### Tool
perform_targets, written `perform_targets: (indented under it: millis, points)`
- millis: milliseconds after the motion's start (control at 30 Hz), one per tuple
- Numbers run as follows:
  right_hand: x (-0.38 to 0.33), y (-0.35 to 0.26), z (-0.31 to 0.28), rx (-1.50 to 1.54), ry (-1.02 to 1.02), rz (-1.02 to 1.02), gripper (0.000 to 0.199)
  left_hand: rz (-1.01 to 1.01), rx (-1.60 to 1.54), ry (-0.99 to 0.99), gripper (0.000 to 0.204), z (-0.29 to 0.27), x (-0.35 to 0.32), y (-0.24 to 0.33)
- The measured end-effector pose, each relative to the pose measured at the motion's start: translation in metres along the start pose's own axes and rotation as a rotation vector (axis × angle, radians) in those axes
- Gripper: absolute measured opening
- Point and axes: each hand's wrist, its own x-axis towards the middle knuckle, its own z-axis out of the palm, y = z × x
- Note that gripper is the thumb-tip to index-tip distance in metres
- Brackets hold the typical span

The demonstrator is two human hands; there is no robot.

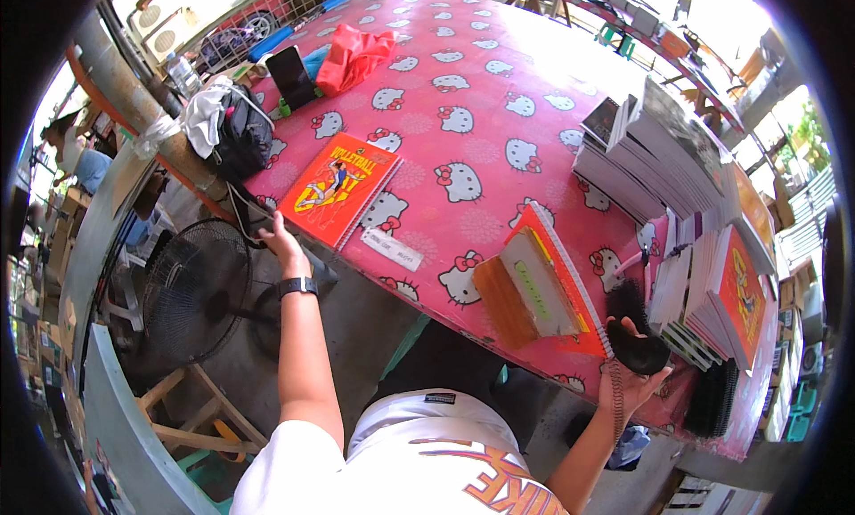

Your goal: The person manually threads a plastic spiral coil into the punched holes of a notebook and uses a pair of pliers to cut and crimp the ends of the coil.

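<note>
My left hand [283,243] is by the table's left edge, fingers apart with nothing visible in them, close to a black strap and the corner of an orange spiral notebook [343,187] with a volleyball player on its cover. At the lower right, my right hand [634,389] curls around a dark, glossy, rounded object [639,351] whose kind I cannot make out. A brownish spiral coil [616,397] hangs over that wrist. Beside it, another orange notebook [559,275] stands tilted against a wooden block [506,301] with a clear-covered, green-labelled piece. A white paper strip [393,249] lies near the front edge.
Tall stacks of books [655,159] and orange-covered notebooks [735,288] fill the table's right side. Black bristly bundles [712,397] lie beside them. A phone [292,77], red plastic bag [356,59] and black bag [242,128] sit at back left. A fan [198,283] stands below left.
</note>
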Motion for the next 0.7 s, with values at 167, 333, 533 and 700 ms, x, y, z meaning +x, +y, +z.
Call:
perform_targets:
  millis: [167,333,533,700]
  points:
    - [0.003,-0.001,0.004,-0.056,-0.048,0.04,0.071,0.257,0.224,-0.037,0.075,0.031,-0.006,-0.02]
    - [0.001,-0.009,0.015,-0.073,0.033,0.045,0.074,0.318,0.216,-0.057,0.079,0.036,0.002,-0.016]
    - [0.021,-0.016,0.056,-0.752,-0.124,0.183,0.067,0.736,-0.035,-0.611,0.075,0.068,-0.172,0.11]
    - [0.02,-0.036,0.071,-0.564,-0.208,0.097,0.065,1.169,0.112,-1.308,0.049,0.089,-0.316,0.162]
